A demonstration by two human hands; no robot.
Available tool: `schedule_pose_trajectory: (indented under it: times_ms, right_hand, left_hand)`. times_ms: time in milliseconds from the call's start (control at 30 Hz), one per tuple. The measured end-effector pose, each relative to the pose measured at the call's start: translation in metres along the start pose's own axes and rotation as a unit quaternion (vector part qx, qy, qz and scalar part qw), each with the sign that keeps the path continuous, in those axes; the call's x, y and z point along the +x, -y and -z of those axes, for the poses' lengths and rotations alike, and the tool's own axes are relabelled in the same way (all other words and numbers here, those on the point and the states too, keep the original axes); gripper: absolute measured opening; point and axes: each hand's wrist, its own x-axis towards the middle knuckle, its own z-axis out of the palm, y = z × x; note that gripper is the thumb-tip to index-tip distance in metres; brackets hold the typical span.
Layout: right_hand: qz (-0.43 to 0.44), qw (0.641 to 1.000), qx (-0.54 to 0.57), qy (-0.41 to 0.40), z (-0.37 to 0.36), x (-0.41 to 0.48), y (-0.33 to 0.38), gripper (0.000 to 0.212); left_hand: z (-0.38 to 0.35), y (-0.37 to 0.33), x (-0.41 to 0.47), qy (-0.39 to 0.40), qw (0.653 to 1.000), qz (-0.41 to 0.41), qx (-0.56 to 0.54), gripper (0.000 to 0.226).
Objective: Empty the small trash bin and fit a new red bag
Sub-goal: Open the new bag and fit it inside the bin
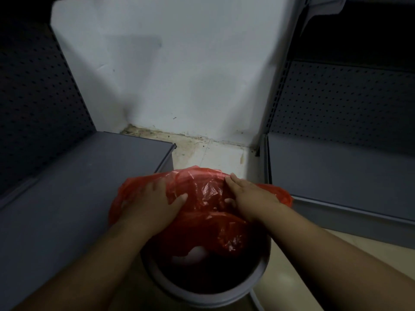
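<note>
view: looking down from head height at two bare forearms reaching forward into a dim corner.
task's thing: a thin, crinkled red plastic bag point(208, 191), bunched over the far half of a small round grey plastic bin point(224, 297) standing on the floor just in front of the person.
bag's long axis: left to right, spilling past the bin's outline on both sides.
bin mouth: the near rim is bare and the inside is dark; the far rim is hidden under the plastic.
left hand point(155, 198): laid on the left part of the bag, fingers spread and fairly straight, thumb pointing inward; released rather than clenched (the fingertips are blurred, so a light pinch cannot be ruled out).
right hand point(249, 194): laid on the right part of the bag, fingers straight and pointing forward, thumb against the plastic; also released.
key relation: the bag sits under and ahead of both hands, the uncovered rim lies behind them, toward the body. both hands are equally near, one at each end of the bag.
likely next need: probably spreading the plastic and drawing it back over the near rim.
inside the bin: a pale white lump point(190, 254) shows below the bag's edge; whether it is loose rubbish or bagged, i cannot tell.
surroundings: grey metal shelf on the left point(78, 176), another on the right point(336, 167), white wall point(179, 75) behind, stained pale floor tiles point(220, 156).
</note>
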Motion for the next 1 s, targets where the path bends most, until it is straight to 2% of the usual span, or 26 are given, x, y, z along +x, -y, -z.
schedule_pose_trajectory:
  times_ms: [100, 200, 267, 333, 400, 467, 533, 600, 667, 767, 1000]
  right_hand:
    - [0.017, 1.000, 0.018, -0.007, -0.002, 0.004, -0.008, 0.065]
    - [0.026, 0.999, 0.001, -0.026, -0.006, 0.005, -0.011, 0.063]
    - [0.035, 0.998, -0.028, -0.047, -0.008, 0.006, -0.013, 0.062]
    - [0.044, 0.997, -0.031, -0.058, -0.009, 0.007, -0.016, 0.061]
    - [0.055, 0.997, -0.005, -0.053, -0.011, 0.008, -0.021, 0.060]
    - [0.063, 0.996, 0.055, -0.042, -0.012, 0.008, -0.024, 0.060]
    - [0.066, 0.990, 0.120, -0.041, -0.011, 0.008, -0.025, 0.060]
    - [0.053, 0.983, 0.170, -0.040, -0.011, 0.008, -0.027, 0.059]
    - [0.027, 0.970, 0.238, -0.032, -0.013, 0.007, -0.027, 0.059]
    - [-0.006, 0.944, 0.329, -0.035, -0.016, 0.005, -0.027, 0.055]
    - [-0.050, 0.902, 0.424, -0.065, -0.027, -0.003, -0.022, 0.042]
  left_hand:
    - [0.018, -0.003, -0.003, -0.063, 0.994, -0.055, 0.064, 0.039]
    - [0.029, -0.009, 0.000, -0.187, 0.954, -0.165, 0.164, 0.028]
    - [0.024, 0.001, 0.010, -0.163, 0.942, -0.169, 0.242, 0.040]
    - [0.013, 0.016, 0.020, -0.067, 0.948, -0.123, 0.285, 0.069]
    - [0.000, 0.033, 0.025, 0.010, 0.971, -0.087, 0.225, 0.089]
    - [-0.010, 0.045, 0.026, 0.068, 0.994, -0.075, 0.042, 0.116]
    - [-0.015, 0.050, 0.020, 0.097, 0.990, -0.062, -0.087, 0.135]
    - [-0.019, 0.053, 0.014, 0.096, 0.985, -0.045, -0.139, 0.139]
    - [-0.022, 0.054, 0.008, 0.083, 0.980, -0.030, -0.178, 0.133]
    - [-0.025, 0.051, -0.002, 0.062, 0.970, -0.015, -0.235, 0.105]
    - [-0.032, 0.057, -0.021, 0.024, 0.953, 0.025, -0.301, 0.077]
